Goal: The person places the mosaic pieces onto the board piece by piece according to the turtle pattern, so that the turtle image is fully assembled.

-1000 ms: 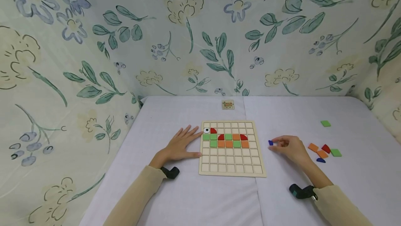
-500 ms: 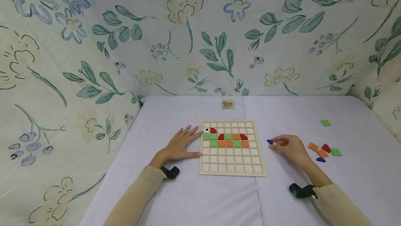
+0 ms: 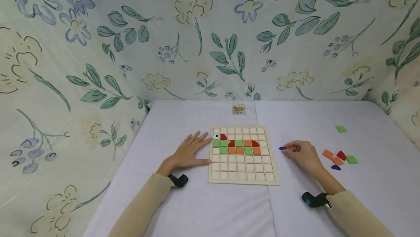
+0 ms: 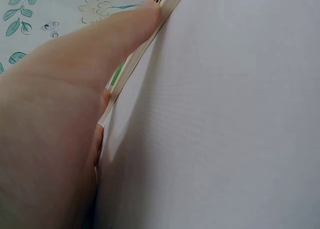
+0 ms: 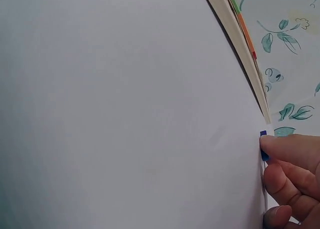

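A square wooden grid board (image 3: 242, 177) lies on the white cloth, with green, orange and red tiles and one eye tile (image 3: 216, 136) set in its upper rows. My left hand (image 3: 187, 153) is spread flat at the board's left side, thumb and fingertips against its edge. Just off the board's right side, my right hand (image 3: 302, 154) pinches a small blue tile (image 3: 282, 148) between thumb and fingers. The right wrist view shows the thumb on this blue tile (image 5: 264, 148), close over the cloth, with part of it covered by the fingers.
Loose tiles lie right of my right hand: orange tiles (image 3: 327, 154), a red one (image 3: 341, 155), a blue one (image 3: 336, 167) and a green one (image 3: 352, 159). Farther back is another green tile (image 3: 341, 129). Behind the board sits a small patterned card (image 3: 238, 109).
The blue tile has turned in my right hand's fingers, from a steeper tilt to lying nearly flat, and has shifted slightly left. My left hand and the board stay put.
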Demonstrator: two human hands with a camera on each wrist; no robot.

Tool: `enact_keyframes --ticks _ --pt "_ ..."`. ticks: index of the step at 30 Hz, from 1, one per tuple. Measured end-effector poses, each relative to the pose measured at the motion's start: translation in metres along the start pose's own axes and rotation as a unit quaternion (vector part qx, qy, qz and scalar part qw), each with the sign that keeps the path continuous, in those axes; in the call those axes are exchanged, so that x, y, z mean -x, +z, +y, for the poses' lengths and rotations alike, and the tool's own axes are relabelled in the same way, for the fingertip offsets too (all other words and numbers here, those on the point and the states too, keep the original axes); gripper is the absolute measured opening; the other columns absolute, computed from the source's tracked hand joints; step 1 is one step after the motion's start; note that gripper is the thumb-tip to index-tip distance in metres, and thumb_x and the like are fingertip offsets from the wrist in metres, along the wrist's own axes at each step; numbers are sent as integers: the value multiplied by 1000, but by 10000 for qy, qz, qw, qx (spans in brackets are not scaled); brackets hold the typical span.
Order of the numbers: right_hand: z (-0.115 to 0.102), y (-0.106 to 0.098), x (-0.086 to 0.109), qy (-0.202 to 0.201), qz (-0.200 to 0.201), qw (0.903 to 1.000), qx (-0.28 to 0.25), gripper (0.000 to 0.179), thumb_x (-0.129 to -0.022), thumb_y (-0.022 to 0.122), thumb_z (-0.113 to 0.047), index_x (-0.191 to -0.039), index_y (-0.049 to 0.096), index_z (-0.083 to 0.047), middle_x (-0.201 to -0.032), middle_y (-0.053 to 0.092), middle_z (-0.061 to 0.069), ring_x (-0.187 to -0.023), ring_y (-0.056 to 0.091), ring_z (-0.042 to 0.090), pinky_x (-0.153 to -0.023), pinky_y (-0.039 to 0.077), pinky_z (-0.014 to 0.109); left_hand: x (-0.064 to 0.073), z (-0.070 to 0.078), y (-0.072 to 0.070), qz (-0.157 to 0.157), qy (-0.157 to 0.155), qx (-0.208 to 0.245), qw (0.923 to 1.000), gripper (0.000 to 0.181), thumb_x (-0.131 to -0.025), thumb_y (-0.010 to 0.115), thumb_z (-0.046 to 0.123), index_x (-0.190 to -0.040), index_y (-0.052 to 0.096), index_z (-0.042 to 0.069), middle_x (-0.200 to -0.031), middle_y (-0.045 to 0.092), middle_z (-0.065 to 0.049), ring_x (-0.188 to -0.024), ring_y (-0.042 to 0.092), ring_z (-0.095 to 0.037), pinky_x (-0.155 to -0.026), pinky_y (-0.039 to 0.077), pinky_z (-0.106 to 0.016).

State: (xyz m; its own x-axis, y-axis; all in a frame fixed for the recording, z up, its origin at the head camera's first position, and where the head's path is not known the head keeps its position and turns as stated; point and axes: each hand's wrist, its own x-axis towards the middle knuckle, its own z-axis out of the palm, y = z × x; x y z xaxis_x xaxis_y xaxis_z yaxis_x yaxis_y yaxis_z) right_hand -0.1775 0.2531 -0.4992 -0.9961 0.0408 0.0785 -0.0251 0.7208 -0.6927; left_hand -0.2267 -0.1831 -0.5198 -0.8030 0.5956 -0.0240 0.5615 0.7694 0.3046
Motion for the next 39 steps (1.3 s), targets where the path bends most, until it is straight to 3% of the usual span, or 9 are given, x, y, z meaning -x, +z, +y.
enact_keyframes --ticks 14,23,31,39 --pt "-1 -1 2 173 -54 9998 -70 20 -88 76 -8 -101 72 7 -72 57 5 -70 49 22 -50 39 19 -1 2 -1 -57 -23 -43 10000 95 -82 48 83 -160 16 38 -166 5 9 -152 -5 -22 -120 -4 -48" --pt "-19 -5 9 473 -181 9981 -360 24 -89 75 -11 -106 71 5 -75 57 7 -70 49 22 -50 40 24 -1 3 -1 -52 -43 -27 10000 96 -82 48 83 -160 18 37 -167 5 8 -152 -4 -22 -120 -3 -48" --pt "-37 1 11 218 -88 9985 -498 23 -86 78 -9 -103 72 6 -74 57 6 -68 49 20 -50 39 23 0 3 -1 -61 -47 -59 10000 96 -82 47 84 -160 16 38 -167 6 7 -152 -5 -22 -120 -4 -48" --pt "-47 15 11 240 -190 9976 -613 23 -86 79 -12 -99 73 6 -72 56 4 -68 48 18 -51 40 22 -1 0 1 1 -23 -27 10000 96 -82 46 85 -160 17 38 -167 7 7 -152 -4 -22 -120 -4 -47"
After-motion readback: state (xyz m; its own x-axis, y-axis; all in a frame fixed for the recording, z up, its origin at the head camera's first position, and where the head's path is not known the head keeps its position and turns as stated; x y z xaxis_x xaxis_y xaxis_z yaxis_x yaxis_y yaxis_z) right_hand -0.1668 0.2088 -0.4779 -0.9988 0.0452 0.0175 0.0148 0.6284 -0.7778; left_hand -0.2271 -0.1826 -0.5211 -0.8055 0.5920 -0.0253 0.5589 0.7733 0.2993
